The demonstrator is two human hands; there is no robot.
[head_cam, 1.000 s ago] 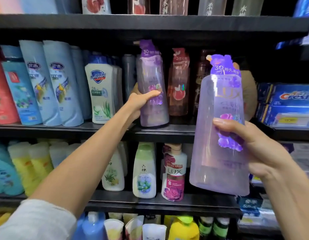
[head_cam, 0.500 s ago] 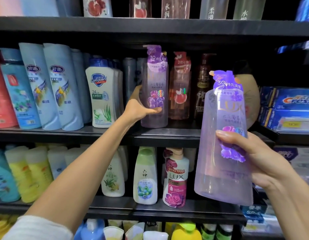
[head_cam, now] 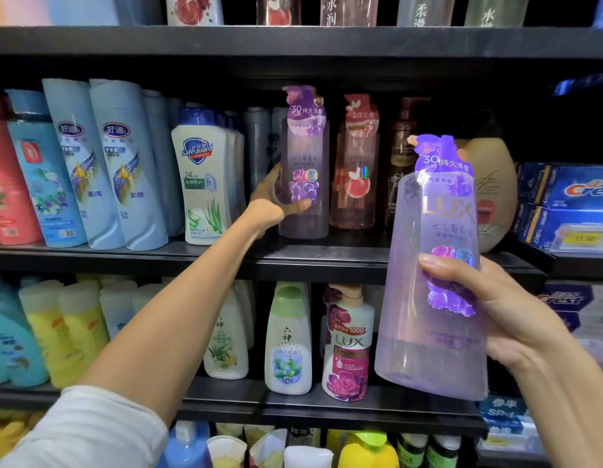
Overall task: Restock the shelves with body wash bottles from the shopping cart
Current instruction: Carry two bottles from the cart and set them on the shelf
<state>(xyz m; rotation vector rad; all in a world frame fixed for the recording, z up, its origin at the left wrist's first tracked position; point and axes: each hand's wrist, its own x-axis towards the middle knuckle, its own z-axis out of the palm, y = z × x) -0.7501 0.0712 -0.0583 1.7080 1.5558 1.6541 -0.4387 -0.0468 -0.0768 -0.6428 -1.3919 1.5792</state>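
- The left hand (head_cam: 271, 206) reaches up to the middle shelf (head_cam: 225, 255) and grips a purple body wash bottle (head_cam: 305, 163) from its left side, thumb across the front below the grape picture, fingers curled behind it.
- That bottle now stands upright on the shelf, its base flat on the board; a second ago it was tilted and nearer the front edge, so it has been pushed deeper and straightened.
- It stands just beside a pink bottle (head_cam: 356, 170) on its right, with a brown pump bottle (head_cam: 400, 157) further along.
- The left hand has stayed wrapped round the bottle throughout; it has not let go.
- The right hand (head_cam: 496, 309) holds a second purple bottle (head_cam: 432, 265) in the air in front of the shelves, thumb pressed across the flower label, the fingers round the back and out of sight.
- This second bottle leans slightly to the left and sits lower in the view than a second ago, though the camera has also tipped upward.
- White Safeguard bottles (head_cam: 202, 184) and pale blue bottles (head_cam: 124, 163) stand to the left on the same shelf, unmoved.
- Crest boxes (head_cam: 577, 190) sit at the far right.
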